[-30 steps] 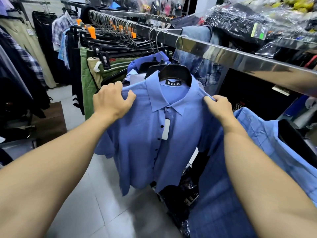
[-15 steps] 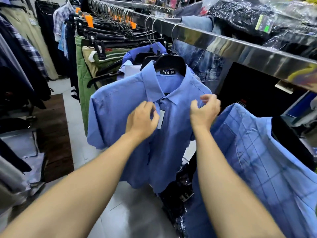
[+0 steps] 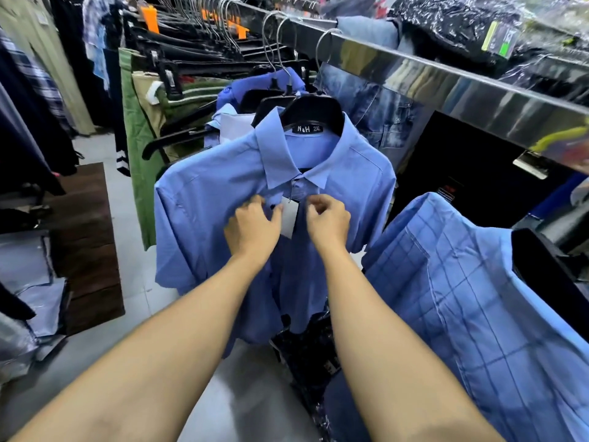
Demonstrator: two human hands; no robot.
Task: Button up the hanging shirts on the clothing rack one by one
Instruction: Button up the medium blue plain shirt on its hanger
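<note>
A plain blue short-sleeved shirt [image 3: 204,224] hangs on a black hanger [image 3: 314,111] from the steel rack rail [image 3: 446,81], facing me. Its collar label reads N&H 2XL. A white tag [image 3: 289,218] dangles at the placket just below the collar. My left hand [image 3: 253,231] pinches the left front edge of the shirt beside the tag. My right hand [image 3: 328,223] pinches the right front edge, fingers curled on the cloth. Both hands sit close together at upper chest height.
A blue checked shirt [image 3: 478,314] hangs close on the right. Behind the plain shirt hang more blue shirts [image 3: 274,81], a denim garment [image 3: 376,110], green trousers [image 3: 137,148] and several empty hangers. Plastic-wrapped clothes [image 3: 462,23] lie above the rail. Another rack stands left; grey tiled floor below.
Both hands left the shirt's shoulders and came together at the placket under the collar. The view has moved closer to the shirt.
</note>
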